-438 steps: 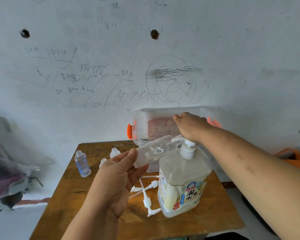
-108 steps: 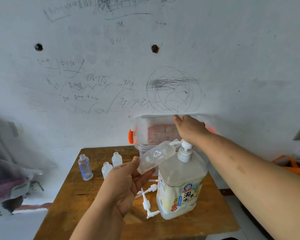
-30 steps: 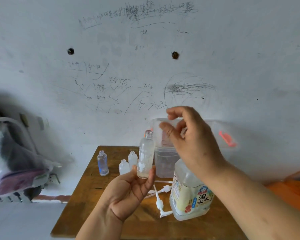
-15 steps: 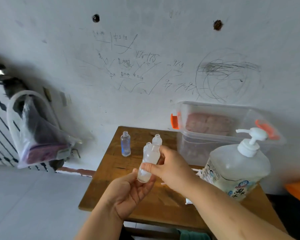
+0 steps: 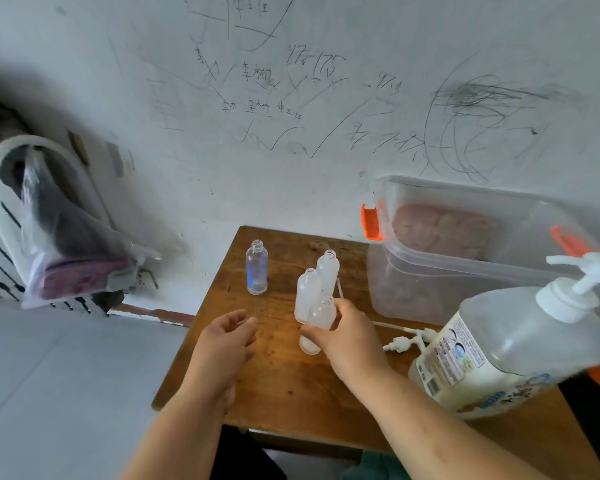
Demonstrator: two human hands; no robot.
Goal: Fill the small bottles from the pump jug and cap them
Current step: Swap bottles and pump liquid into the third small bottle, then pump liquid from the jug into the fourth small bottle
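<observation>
Wooden counter (image 5: 278, 386): bottles stand left of centre.
Held bottle (image 5: 321, 313): frosted, uncapped, long axis near upright, just in front of two frosted bottles (image 5: 307, 289).
Right grip (image 5: 347, 337): pinching held bottle.
Left grip (image 5: 227, 341): spread, empty.
Pump caps (image 5: 400, 344): right of right grip, nearer it.
Count: four bottles; one pump jug (image 5: 499, 348); at least two caps.

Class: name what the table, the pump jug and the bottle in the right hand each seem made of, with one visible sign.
The table: wood, worn brown finish; grain and dark marks show. The pump jug: likely translucent plastic; the pale liquid shows through. The bottle held by the right hand: probably frosted plastic, matt; cloudy walls.
</observation>
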